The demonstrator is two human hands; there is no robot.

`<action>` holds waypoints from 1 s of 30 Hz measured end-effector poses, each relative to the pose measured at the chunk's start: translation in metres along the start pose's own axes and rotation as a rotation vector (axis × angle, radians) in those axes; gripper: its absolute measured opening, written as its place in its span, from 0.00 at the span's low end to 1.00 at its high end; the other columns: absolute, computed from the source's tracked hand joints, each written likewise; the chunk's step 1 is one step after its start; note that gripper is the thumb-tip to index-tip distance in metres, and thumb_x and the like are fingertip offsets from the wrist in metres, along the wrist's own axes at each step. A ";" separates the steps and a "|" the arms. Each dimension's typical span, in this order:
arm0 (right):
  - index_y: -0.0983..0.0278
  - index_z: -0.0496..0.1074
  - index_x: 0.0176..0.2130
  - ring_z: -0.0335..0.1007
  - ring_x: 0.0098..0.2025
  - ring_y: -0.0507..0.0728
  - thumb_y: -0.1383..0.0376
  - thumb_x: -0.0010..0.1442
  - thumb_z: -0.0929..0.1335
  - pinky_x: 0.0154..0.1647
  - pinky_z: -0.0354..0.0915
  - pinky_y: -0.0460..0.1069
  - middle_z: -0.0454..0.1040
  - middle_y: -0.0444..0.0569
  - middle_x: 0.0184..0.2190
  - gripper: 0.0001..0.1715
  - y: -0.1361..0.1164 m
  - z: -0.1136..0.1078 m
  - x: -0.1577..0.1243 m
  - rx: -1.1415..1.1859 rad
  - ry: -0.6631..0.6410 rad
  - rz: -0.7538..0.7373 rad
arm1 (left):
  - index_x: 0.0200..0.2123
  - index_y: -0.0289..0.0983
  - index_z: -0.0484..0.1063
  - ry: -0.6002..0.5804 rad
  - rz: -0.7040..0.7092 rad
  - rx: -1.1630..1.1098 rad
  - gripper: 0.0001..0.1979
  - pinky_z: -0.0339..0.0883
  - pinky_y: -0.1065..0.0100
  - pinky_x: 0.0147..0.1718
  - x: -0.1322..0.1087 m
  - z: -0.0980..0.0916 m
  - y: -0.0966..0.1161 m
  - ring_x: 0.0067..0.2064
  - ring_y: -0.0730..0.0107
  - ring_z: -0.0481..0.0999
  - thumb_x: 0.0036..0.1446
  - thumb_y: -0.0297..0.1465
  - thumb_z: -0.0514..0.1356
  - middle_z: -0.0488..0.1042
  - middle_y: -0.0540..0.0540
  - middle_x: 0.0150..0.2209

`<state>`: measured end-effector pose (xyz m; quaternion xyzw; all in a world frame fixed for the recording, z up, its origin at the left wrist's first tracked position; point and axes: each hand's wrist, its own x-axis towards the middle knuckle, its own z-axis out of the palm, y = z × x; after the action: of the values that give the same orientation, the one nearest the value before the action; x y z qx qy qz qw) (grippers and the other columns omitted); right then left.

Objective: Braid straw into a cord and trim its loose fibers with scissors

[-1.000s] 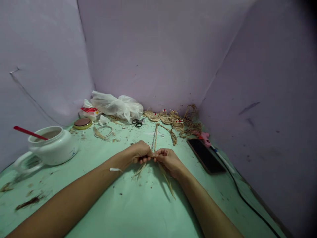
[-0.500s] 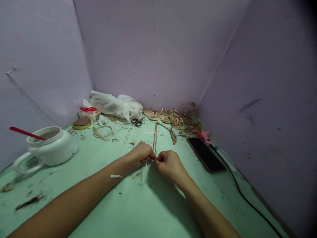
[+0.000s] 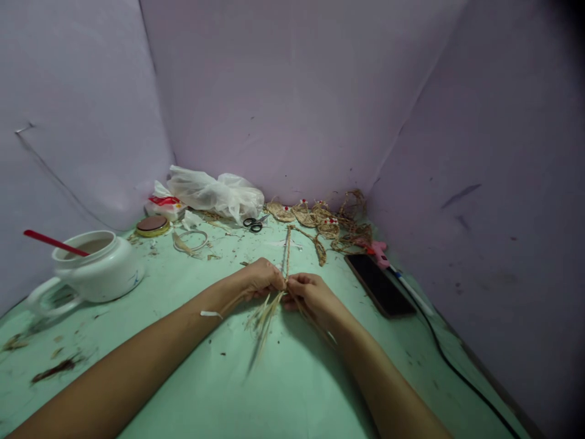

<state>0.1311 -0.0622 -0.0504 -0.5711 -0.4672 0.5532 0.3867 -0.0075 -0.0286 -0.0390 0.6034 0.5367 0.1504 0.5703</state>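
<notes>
A thin braided straw cord (image 3: 288, 253) runs straight away from me over the green tabletop, then bends right into a darker bunched end (image 3: 320, 251). At the cord's near end my left hand (image 3: 264, 277) is closed, its fingertips pinching the braid. Right beside it my right hand (image 3: 311, 296) is closed too, thumb and fingers on the straw strands where they leave the braid. Loose pale strands (image 3: 265, 320) fan out below the fingers toward me. Some strands also trail under my right wrist. The exact grip of the fingertips is partly hidden.
Black-handled scissors (image 3: 253, 225) lie behind, near a white plastic bag (image 3: 217, 194). Woven straw pieces with red beads (image 3: 328, 228) sit at the back. A phone (image 3: 380, 285) and a pink glue gun (image 3: 378, 254) lie right; a white pot (image 3: 103, 271) stands left.
My hands have shifted slightly on the braid's near end. My right hand's fingers have opened out a little, and more loose strands show below and under the right wrist.
</notes>
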 end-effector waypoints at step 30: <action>0.67 0.66 0.19 0.39 0.11 0.43 0.63 0.39 0.69 0.14 0.33 0.44 0.53 0.36 0.09 0.10 0.011 0.002 0.001 0.102 -0.021 0.119 | 0.32 0.30 0.70 0.735 0.002 0.213 0.10 0.47 0.77 0.15 -0.048 -0.159 0.011 0.15 0.83 0.54 0.45 0.27 0.55 0.64 0.53 0.15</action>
<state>0.1301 -0.0643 -0.0614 -0.5714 -0.4077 0.6044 0.3768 -0.1469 0.0178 0.0393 0.5655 0.7175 0.3010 0.2737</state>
